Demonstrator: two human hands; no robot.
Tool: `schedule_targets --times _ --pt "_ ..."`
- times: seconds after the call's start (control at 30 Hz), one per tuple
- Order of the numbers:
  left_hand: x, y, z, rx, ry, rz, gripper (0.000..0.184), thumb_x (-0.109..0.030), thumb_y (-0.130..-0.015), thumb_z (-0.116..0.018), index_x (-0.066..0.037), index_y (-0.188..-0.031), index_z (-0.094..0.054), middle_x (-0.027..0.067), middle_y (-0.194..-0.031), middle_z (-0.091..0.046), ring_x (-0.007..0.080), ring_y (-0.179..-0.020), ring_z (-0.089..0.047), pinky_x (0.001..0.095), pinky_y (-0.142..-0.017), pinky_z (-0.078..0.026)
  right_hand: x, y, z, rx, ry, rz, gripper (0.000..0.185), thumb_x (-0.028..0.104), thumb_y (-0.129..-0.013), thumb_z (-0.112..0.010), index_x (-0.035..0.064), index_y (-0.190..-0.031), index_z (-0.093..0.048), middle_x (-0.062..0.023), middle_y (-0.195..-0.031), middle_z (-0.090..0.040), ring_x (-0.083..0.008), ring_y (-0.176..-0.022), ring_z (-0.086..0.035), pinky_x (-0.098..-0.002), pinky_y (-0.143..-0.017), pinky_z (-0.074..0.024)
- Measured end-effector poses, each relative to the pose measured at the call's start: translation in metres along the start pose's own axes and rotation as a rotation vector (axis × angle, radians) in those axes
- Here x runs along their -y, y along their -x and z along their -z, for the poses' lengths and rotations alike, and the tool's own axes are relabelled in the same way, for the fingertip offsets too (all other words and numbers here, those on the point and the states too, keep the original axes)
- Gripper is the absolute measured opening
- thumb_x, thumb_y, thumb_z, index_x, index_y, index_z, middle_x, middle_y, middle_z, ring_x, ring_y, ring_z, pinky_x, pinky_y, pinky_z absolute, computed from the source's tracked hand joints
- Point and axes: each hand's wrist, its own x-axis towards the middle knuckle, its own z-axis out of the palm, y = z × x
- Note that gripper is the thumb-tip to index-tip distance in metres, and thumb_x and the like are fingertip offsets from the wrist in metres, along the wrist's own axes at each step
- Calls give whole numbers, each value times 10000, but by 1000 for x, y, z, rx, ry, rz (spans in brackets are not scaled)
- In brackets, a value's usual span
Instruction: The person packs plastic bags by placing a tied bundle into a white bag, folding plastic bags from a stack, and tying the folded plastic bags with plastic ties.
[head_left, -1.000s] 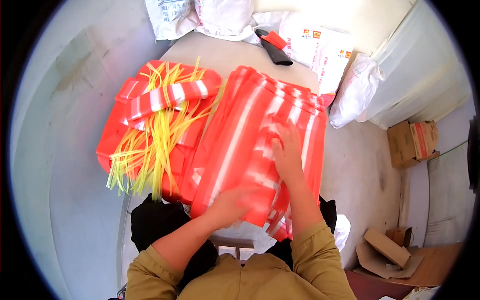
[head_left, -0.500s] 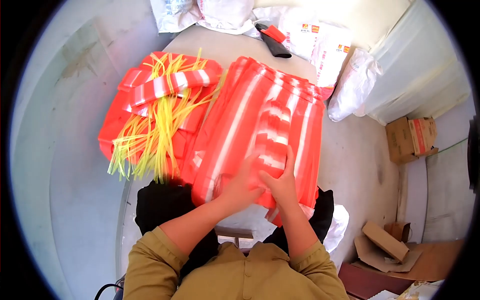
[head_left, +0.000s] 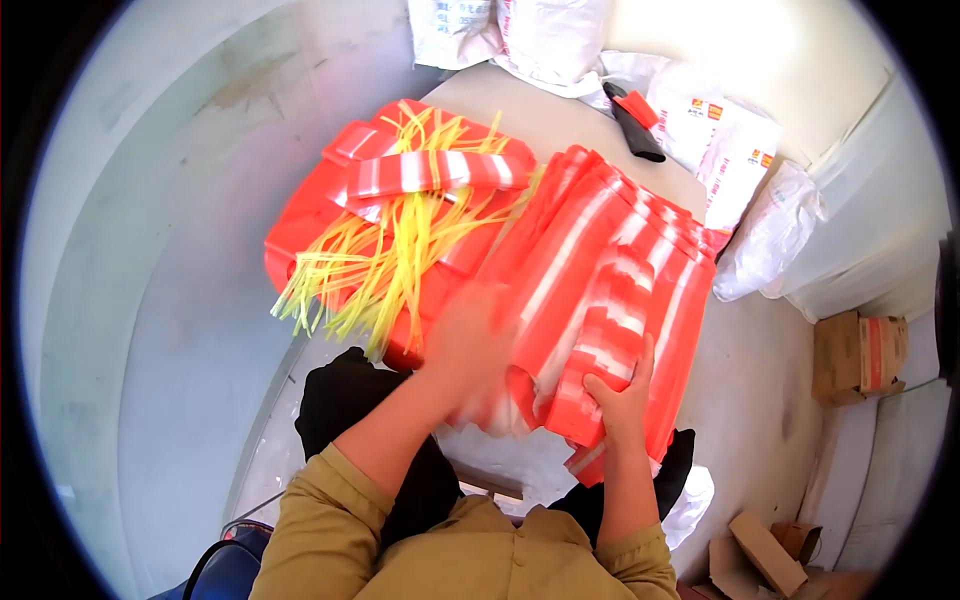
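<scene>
A stack of red-and-white striped plastic sheets [head_left: 560,250], perhaps bags, lies in front of me. On its right part is a narrow folded bundle of striped plastic [head_left: 600,350]. My right hand [head_left: 622,405] grips the near end of this bundle, thumb on top and fingers along the right side. My left hand [head_left: 465,340], smeared by motion, is at the stack's left edge; its fingers cannot be made out. To the left, yellow plastic strips [head_left: 405,255] spread over a red plastic pile [head_left: 310,230], under a folded striped band [head_left: 430,172].
White printed sacks [head_left: 680,110] stand at the back, with a dark tube-like piece [head_left: 635,125] beside them. A stuffed white bag [head_left: 775,235] leans at the table's [head_left: 480,88] right. Cardboard boxes [head_left: 855,360] are on the right; a pale wall [head_left: 170,300] curves along the left.
The view has swung left, so everything appears further right. My left hand has moved from beside the folded bundle to the left edge of the stack. My right hand stays at the bundle.
</scene>
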Motion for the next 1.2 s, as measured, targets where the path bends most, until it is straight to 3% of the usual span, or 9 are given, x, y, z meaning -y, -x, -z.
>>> schedule_targets --times 0.03,0.33,0.53,0.63,0.73,0.83,0.97,1.07,1.2 --pt "12 -3 6 -156 -80 -40 547 -258 -859 -776 -40 -1332 -610 163 -1098 -657 357 -1001 -651 436 -874 -527 2 0 -1 -1 -8 -11 1109 -19 -724 -810 54 -1643 -194 -196 -1507 -436 -289 -1270 -549 -347 -903 -590" --pt "56 12 35 -115 -321 109 515 -196 -809 -820 7 -1251 -651 208 -1254 -522 396 -1209 -503 453 -1034 -458 6 0 2 3 -44 -51 1067 -55 -745 -754 47 -1644 -189 -193 -1547 -398 -298 -1314 -520 -362 -960 -569" --pt "67 9 37 -169 -303 80 488 -206 -814 -809 20 -1229 -687 206 -1139 -614 389 -1129 -573 456 -1021 -476 12 0 3 10 -138 -67 1072 -78 -751 -736 70 -1654 -178 -183 -1548 -403 -307 -1328 -516 -382 -1010 -547" --pt "68 5 36 -209 -216 40 424 -200 -888 -771 22 -1240 -692 126 -1042 -689 282 -1023 -645 391 -967 -506 24 4 0 3 -212 -93 1051 -77 -772 -718 84 -1658 -177 -182 -1543 -408 -312 -1327 -520 -391 -1013 -550" --pt "54 1 38 -54 493 410 376 -216 -993 -691 14 -1289 -676 37 -1015 -709 157 -981 -653 307 -925 -505 26 2 6 11 -272 -127 1009 -70 -808 -686 86 -1661 -169 -186 -1546 -407 -314 -1320 -529 -404 -1014 -554" --pt "31 5 25 70 875 372 362 -251 -1057 -619 -6 -1318 -669 -24 -981 -688 82 -981 -620 251 -905 -483 27 2 9 39 -382 -126 969 -54 -844 -660 85 -1662 -161 -190 -1550 -406 -314 -1312 -539 -410 -1010 -559" --pt "4 11 -14 302 687 107 381 -302 -1077 -579 -52 -1347 -674 18 -1162 -654 105 -1091 -605 260 -946 -474 36 3 9 72 -545 -130 940 -37 -868 -652 79 -1662 -161 -191 -1545 -414 -315 -1307 -547 -410 -1001 -563" --pt "-20 13 -37 651 845 269 461 -370 -1093 -533 -50 -1413 -620 38 -1281 -627 140 -1192 -580 298 -1021 -454 46 4 10 79 -541 -154 941 -26 -870 -666 64 -1660 -162 -179 -1526 -443 -305 -1308 -552 -400 -1000 -561" --pt "-67 12 -41 703 1392 717 583 -458 -1094 -483 -14 -1469 -531 91 -1403 -616 220 -1266 -597 417 -1073 -473 31 1 19 158 -435 -151 979 -26 -892 -702 117 -1671 -128 -166 -1549 -446 -280 -1312 -571 -392 -1018 -567"
